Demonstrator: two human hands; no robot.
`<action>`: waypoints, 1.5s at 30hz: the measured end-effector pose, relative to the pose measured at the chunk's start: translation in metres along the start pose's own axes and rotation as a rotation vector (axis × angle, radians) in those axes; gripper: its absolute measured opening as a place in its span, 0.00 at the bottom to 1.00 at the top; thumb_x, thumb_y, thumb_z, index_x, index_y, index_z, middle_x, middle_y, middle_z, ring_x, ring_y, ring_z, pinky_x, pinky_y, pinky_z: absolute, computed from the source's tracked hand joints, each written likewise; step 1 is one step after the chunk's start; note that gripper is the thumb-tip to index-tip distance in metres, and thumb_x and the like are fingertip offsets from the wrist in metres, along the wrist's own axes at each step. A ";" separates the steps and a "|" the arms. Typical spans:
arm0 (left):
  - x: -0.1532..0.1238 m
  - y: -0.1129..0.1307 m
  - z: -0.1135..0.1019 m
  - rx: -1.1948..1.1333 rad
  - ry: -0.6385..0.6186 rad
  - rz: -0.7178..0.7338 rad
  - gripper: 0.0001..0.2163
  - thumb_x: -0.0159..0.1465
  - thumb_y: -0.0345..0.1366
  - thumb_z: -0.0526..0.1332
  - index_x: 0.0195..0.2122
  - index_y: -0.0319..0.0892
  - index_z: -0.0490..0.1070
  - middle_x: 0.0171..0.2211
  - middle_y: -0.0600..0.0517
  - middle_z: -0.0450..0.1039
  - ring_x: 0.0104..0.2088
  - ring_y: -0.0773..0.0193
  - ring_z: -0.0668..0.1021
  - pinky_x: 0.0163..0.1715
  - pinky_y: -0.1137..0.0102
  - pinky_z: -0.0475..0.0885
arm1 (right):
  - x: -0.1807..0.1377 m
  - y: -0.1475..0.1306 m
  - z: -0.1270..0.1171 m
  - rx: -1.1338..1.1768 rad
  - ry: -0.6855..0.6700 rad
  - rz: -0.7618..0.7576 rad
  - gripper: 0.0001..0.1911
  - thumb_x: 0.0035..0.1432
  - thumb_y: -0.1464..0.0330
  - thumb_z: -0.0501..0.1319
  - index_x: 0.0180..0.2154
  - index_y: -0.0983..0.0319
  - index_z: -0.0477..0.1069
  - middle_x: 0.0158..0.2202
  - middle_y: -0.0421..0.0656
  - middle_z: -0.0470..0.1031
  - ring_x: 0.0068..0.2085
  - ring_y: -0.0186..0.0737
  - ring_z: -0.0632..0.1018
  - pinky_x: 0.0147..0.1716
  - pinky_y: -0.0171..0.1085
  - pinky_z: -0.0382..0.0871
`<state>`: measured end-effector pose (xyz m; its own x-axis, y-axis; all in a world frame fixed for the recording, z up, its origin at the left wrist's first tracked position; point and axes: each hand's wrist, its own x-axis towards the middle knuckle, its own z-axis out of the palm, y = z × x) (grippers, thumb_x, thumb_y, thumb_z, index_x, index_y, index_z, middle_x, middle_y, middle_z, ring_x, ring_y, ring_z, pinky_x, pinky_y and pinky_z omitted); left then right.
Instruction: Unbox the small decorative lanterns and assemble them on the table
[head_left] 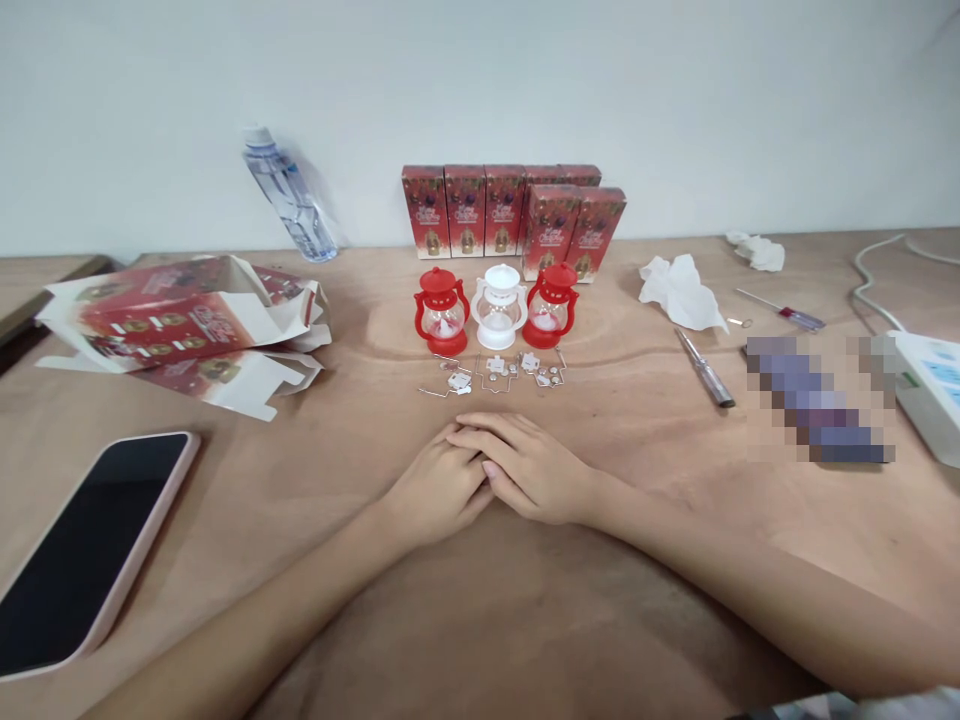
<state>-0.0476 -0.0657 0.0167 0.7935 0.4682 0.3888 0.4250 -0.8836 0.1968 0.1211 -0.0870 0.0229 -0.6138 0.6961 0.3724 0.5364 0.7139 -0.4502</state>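
Note:
Both my hands rest on the wooden table in front of me, one laid over the other, with no object in them. My left hand [433, 490] lies partly covered, its fingers loosely extended. Over its fingers lies my right hand [546, 474], also with relaxed, stretched fingers. Just beyond the fingertips are small wire handles and metal pieces [495, 366]. Behind these stand three miniature lanterns in a row: a red lantern [442, 312], a white lantern [500, 308] and another red lantern [551, 306].
Several red Christmas boxes [465, 212] stand against the wall. At left are flattened cartons [172, 320], a water bottle [292, 195] and a phone [90, 545]. Crumpled tissue [681, 292], a screwdriver [705, 370], another screwdriver [784, 311] and a white corded device [926, 380] lie right.

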 end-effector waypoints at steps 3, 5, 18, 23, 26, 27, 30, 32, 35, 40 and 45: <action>0.000 0.000 -0.001 0.004 0.001 0.009 0.11 0.63 0.31 0.52 0.32 0.38 0.74 0.29 0.48 0.77 0.35 0.58 0.77 0.44 0.60 0.72 | 0.000 0.000 -0.001 -0.002 -0.001 -0.003 0.21 0.63 0.71 0.44 0.56 0.66 0.61 0.56 0.53 0.66 0.56 0.45 0.68 0.54 0.48 0.65; 0.000 0.000 -0.001 0.006 0.002 0.008 0.12 0.63 0.31 0.51 0.31 0.38 0.74 0.28 0.48 0.77 0.35 0.58 0.77 0.43 0.61 0.72 | 0.000 0.000 -0.001 -0.003 0.001 -0.008 0.21 0.63 0.71 0.44 0.56 0.67 0.61 0.56 0.54 0.66 0.56 0.46 0.68 0.54 0.48 0.65; 0.000 0.000 0.001 0.035 -0.028 0.002 0.12 0.63 0.31 0.52 0.30 0.38 0.74 0.30 0.47 0.77 0.35 0.58 0.77 0.41 0.62 0.73 | -0.001 0.001 0.000 -0.023 0.008 -0.018 0.21 0.63 0.71 0.44 0.56 0.67 0.61 0.56 0.54 0.66 0.56 0.45 0.68 0.54 0.47 0.65; 0.000 0.000 -0.001 0.033 -0.061 -0.005 0.11 0.63 0.32 0.53 0.30 0.38 0.74 0.30 0.47 0.77 0.36 0.57 0.77 0.42 0.61 0.73 | -0.001 0.002 0.000 -0.033 0.011 -0.030 0.21 0.64 0.71 0.44 0.56 0.67 0.61 0.55 0.53 0.66 0.56 0.45 0.68 0.54 0.47 0.65; 0.001 0.001 -0.001 0.030 -0.067 -0.006 0.11 0.63 0.31 0.53 0.31 0.38 0.75 0.31 0.46 0.77 0.37 0.57 0.77 0.42 0.61 0.73 | -0.001 0.002 0.000 -0.038 0.007 -0.029 0.21 0.64 0.71 0.44 0.56 0.67 0.61 0.56 0.53 0.66 0.56 0.45 0.68 0.54 0.47 0.65; 0.001 0.001 -0.001 0.026 -0.069 -0.006 0.11 0.63 0.31 0.52 0.32 0.38 0.75 0.31 0.47 0.77 0.37 0.57 0.77 0.43 0.60 0.72 | 0.000 0.001 0.000 -0.038 0.006 -0.029 0.21 0.64 0.71 0.44 0.56 0.67 0.61 0.56 0.53 0.66 0.56 0.45 0.68 0.54 0.47 0.65; 0.001 0.000 0.000 0.016 -0.066 -0.011 0.12 0.64 0.31 0.52 0.32 0.39 0.75 0.32 0.47 0.77 0.37 0.57 0.77 0.43 0.60 0.72 | 0.000 0.001 0.000 -0.040 0.010 -0.034 0.21 0.64 0.71 0.44 0.56 0.68 0.61 0.55 0.54 0.67 0.56 0.45 0.68 0.54 0.47 0.65; 0.001 0.000 0.001 0.015 -0.064 -0.011 0.12 0.64 0.31 0.51 0.32 0.39 0.75 0.32 0.47 0.77 0.37 0.57 0.77 0.43 0.60 0.72 | 0.000 0.001 0.000 -0.041 0.011 -0.035 0.21 0.64 0.71 0.44 0.56 0.68 0.61 0.55 0.54 0.67 0.56 0.45 0.68 0.54 0.47 0.65; 0.001 -0.001 0.001 0.024 -0.060 -0.010 0.12 0.64 0.32 0.51 0.31 0.39 0.74 0.31 0.46 0.77 0.37 0.57 0.77 0.42 0.60 0.73 | 0.000 0.001 0.000 -0.040 0.008 -0.034 0.21 0.64 0.71 0.44 0.56 0.68 0.61 0.55 0.54 0.66 0.56 0.45 0.68 0.54 0.46 0.65; 0.001 0.000 0.000 0.014 -0.028 0.001 0.12 0.64 0.31 0.51 0.32 0.38 0.75 0.31 0.47 0.77 0.36 0.57 0.77 0.41 0.61 0.73 | -0.001 0.001 0.000 -0.044 0.005 -0.026 0.21 0.64 0.71 0.44 0.56 0.66 0.61 0.56 0.52 0.66 0.56 0.44 0.68 0.54 0.46 0.65; 0.000 0.000 0.000 0.019 -0.029 0.011 0.12 0.64 0.31 0.52 0.29 0.37 0.74 0.29 0.46 0.77 0.34 0.57 0.77 0.40 0.61 0.73 | -0.001 0.001 0.000 -0.038 0.009 -0.031 0.21 0.64 0.71 0.44 0.56 0.67 0.61 0.55 0.54 0.66 0.56 0.45 0.68 0.54 0.47 0.65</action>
<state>-0.0472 -0.0658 0.0167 0.8104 0.4584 0.3648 0.4238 -0.8887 0.1753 0.1221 -0.0866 0.0219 -0.6251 0.6740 0.3935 0.5391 0.7375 -0.4069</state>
